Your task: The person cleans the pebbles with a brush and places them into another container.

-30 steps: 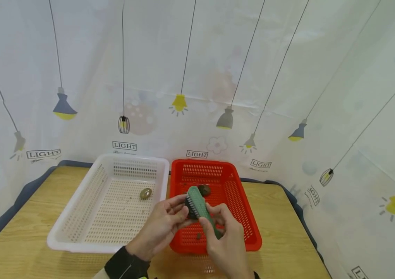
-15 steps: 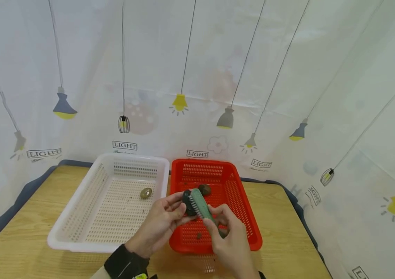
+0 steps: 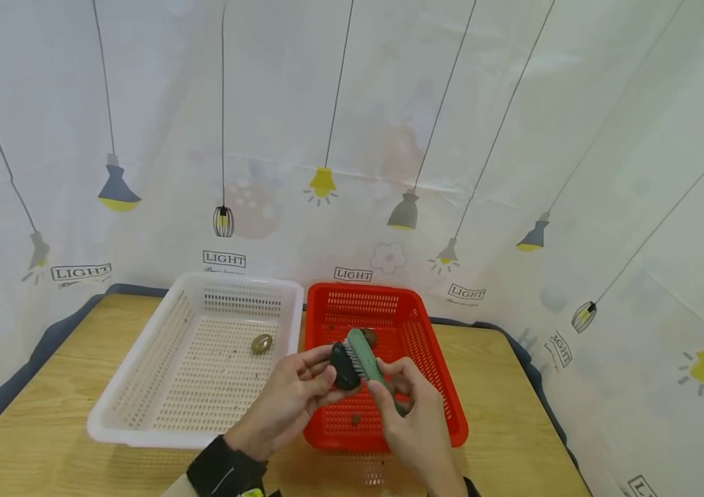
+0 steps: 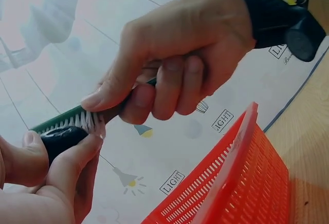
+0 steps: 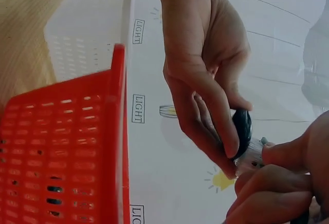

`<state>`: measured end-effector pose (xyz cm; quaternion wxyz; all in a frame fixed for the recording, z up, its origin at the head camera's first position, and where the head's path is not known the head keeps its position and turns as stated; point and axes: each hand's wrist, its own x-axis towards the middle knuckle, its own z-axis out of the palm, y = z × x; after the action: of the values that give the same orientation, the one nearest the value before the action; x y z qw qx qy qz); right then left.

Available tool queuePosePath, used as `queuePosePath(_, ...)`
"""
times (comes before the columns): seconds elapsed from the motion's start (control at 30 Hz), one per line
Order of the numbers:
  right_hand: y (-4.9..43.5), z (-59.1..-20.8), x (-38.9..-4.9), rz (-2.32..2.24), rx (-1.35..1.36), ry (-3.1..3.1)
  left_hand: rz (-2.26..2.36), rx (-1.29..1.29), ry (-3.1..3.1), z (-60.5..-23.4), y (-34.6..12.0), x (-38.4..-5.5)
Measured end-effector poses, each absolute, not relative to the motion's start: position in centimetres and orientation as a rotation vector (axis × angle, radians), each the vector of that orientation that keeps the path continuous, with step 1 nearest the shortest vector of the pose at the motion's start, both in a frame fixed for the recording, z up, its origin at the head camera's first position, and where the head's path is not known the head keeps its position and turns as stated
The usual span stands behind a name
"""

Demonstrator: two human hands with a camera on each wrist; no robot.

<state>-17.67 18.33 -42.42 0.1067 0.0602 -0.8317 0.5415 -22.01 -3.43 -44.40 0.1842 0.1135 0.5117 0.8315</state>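
Over the red basket, my left hand (image 3: 292, 397) pinches a smooth black stone (image 3: 344, 367) between thumb and fingers. A green brush (image 3: 366, 355) is in my right hand (image 3: 413, 414), which grips it by the handle. Its pale bristles (image 4: 77, 122) press against the side of the black stone in the left wrist view. From the right wrist, the black stone (image 5: 241, 131) shows a wet-looking shine beside the bristles, and fingers cover most of the brush. A brown stone (image 3: 370, 337) lies in the red basket, partly behind the brush.
The red plastic basket (image 3: 448, 386) stands on a wooden table (image 3: 501, 414), right beside a white basket (image 3: 106, 407). One olive-brown stone (image 3: 261, 344) and dark specks lie in the white basket. A small fragment (image 3: 355, 419) lies in the red one. A printed curtain surrounds the table.
The brush has shifted slightly right across the black stone, with the right hand moving along. More of the stone's face shows now. The left hand keeps its hold almost in place.
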Motion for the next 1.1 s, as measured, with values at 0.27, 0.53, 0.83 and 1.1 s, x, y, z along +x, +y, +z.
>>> queuePosePath(0.27, 16.9, -42.6, -17.1, 1.581, 0.297, -2.421, 2.349, 0.325, 1.428, -44.6, -3.6, -22.3)
queuePosePath(0.53, 17.7, -42.5, -18.3, 1.547, 0.179, -2.451, 2.363, 0.326, 1.428, -44.4, -3.8, -22.2)
queuePosePath(0.83, 16.3, -43.7, -16.5, 1.527, 0.261, -2.414, 2.417, 0.22, 1.46, -44.7, -3.5, -22.2)
queuePosePath(1.1, 16.1, -42.9, -17.7, 1.391, 0.303, -2.377, 2.38, 0.258, 1.463, -44.3, -3.7, -22.0)
